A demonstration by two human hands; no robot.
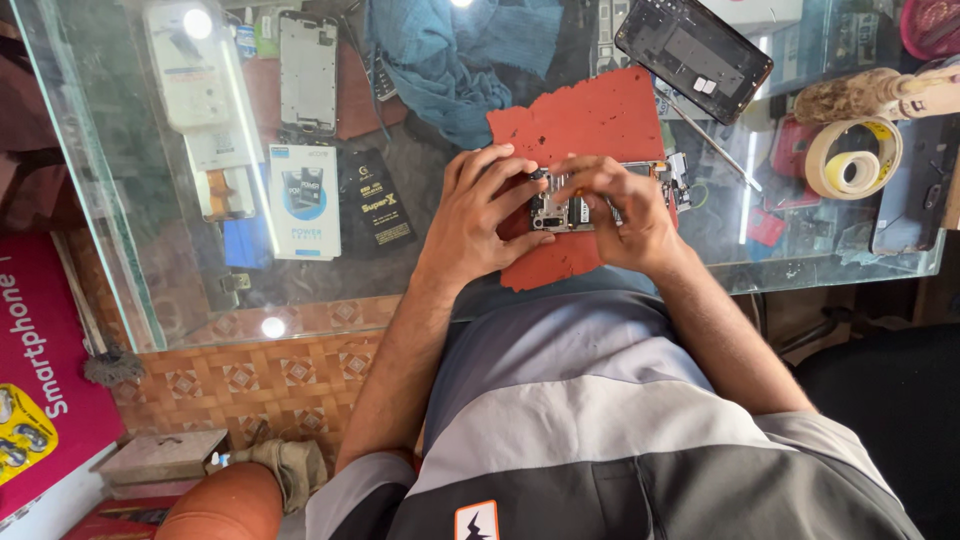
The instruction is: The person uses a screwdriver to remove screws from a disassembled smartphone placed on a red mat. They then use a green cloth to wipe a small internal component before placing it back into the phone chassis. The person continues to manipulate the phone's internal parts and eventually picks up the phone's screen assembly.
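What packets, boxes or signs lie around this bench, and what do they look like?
White and blue packet: flat rectangle under the glass, left of the left hand.
Black packet: flat, beside the white one.
Pink box: large, far left on the floor, yellow patch at its lower corner.

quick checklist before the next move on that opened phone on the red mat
1. Opened phone lies on the red mat: ok.
2. Left hand steadies the phone's left end: ok.
3. Right hand rests on top of the phone, fingertips pinched; whether it holds a tool: cannot tell.
4. Phone fully on the mat: not ok, its right end sticks out past the mat edge.
5. Black phone back shell set apart at the far side: ok.
6. Tape roll away from the hands: ok.
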